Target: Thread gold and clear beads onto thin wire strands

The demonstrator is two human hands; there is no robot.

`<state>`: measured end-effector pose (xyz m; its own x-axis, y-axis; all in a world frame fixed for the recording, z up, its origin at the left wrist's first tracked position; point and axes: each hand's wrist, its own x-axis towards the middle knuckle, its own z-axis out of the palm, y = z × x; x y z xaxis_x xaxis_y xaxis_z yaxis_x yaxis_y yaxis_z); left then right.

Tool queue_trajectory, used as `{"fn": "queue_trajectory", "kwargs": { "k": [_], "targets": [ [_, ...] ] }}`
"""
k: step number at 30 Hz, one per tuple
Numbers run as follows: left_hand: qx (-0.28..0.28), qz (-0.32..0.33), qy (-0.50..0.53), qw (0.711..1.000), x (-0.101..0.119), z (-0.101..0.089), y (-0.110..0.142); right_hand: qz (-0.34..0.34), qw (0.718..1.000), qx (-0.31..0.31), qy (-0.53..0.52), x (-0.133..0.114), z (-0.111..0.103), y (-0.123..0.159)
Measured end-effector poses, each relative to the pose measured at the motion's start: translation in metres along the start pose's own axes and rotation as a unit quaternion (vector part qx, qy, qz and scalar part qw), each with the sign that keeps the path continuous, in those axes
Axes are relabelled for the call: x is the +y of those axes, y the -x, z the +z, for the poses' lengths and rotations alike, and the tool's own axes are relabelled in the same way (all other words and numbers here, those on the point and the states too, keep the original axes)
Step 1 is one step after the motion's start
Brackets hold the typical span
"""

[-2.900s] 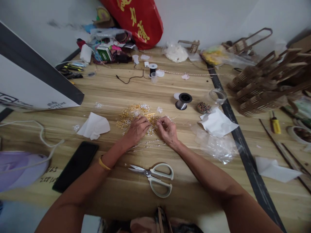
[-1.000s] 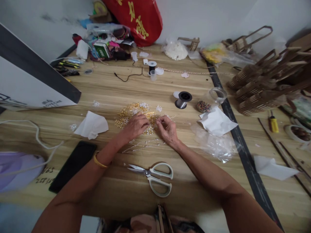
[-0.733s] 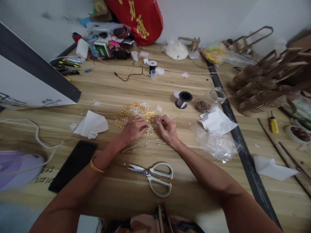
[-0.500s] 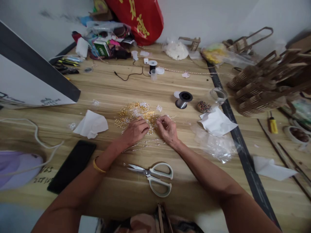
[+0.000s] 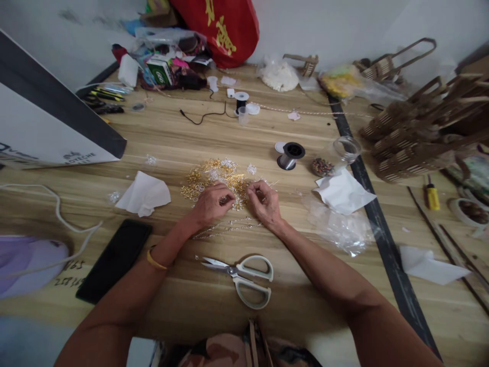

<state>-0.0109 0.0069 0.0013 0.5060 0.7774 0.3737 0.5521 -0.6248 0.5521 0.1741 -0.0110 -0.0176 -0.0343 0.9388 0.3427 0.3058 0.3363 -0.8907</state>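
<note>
Gold and silver jewelry findings (image 5: 214, 173) lie in a loose pile on the wooden table. At the pile's near edge, my left hand (image 5: 214, 203) has its thumb and index finger pinched together; anything between them is too small to make out. My right hand (image 5: 264, 204) is at the pile's right side, also in a pinch, with its fingertips a short way from the left ones. What it holds, if anything, I cannot make out. A thin beaded chain (image 5: 225, 228) lies in strands below both hands. Nearer to me rest white-handled scissors (image 5: 240, 278), blades pointing left.
A black phone (image 5: 113, 261) and white paper (image 5: 144, 194) lie to the left. On the right are a wire spool (image 5: 291, 156), a clear jar (image 5: 347, 150) on its side, crumpled plastic (image 5: 346, 232) and woven baskets (image 5: 405, 137). A white box (image 5: 49, 117) stands at the far left.
My left thumb and index finger have come together into a rounder pinch. The right hand stays almost in place, and the whole view has shifted slightly.
</note>
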Motion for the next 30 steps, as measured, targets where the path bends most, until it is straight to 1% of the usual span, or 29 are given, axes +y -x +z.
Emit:
{"fn": "queue_trajectory", "kwargs": {
  "k": [3, 5, 8, 12, 16, 20, 21, 25, 30],
  "targets": [
    [0.023, -0.063, 0.077, 0.995, 0.001, -0.002, 0.000, -0.008, 1.000, -0.001, 0.009, 0.001, 0.000, 0.000],
    [0.030, -0.123, 0.138, 0.982, 0.001, -0.003, 0.000, -0.027, 1.000, -0.004, 0.014, 0.001, 0.000, 0.001],
    [0.034, -0.199, 0.240, 0.950, 0.002, -0.003, -0.001, -0.069, 0.997, -0.013, 0.021, -0.001, 0.000, 0.003],
    [0.044, -0.253, 0.326, 0.910, 0.007, -0.004, -0.004, -0.116, 0.992, -0.031, 0.029, -0.003, -0.001, 0.005],
    [0.060, -0.282, 0.378, 0.880, 0.012, -0.002, -0.002, -0.146, 0.988, -0.038, 0.044, -0.004, -0.001, 0.006],
    [0.094, -0.309, 0.413, 0.852, 0.013, 0.007, 0.004, -0.144, 0.987, -0.045, 0.055, -0.003, -0.001, 0.006],
    [0.099, -0.312, 0.416, 0.848, 0.012, 0.010, 0.005, -0.143, 0.987, -0.047, 0.056, -0.002, -0.001, 0.006],
    [0.085, -0.308, 0.413, 0.853, 0.010, 0.015, 0.008, -0.147, 0.987, -0.049, 0.053, -0.001, -0.001, 0.006],
    [0.072, -0.308, 0.410, 0.856, 0.009, 0.014, 0.008, -0.151, 0.985, -0.059, 0.060, -0.002, -0.001, 0.006]
  ]
}}
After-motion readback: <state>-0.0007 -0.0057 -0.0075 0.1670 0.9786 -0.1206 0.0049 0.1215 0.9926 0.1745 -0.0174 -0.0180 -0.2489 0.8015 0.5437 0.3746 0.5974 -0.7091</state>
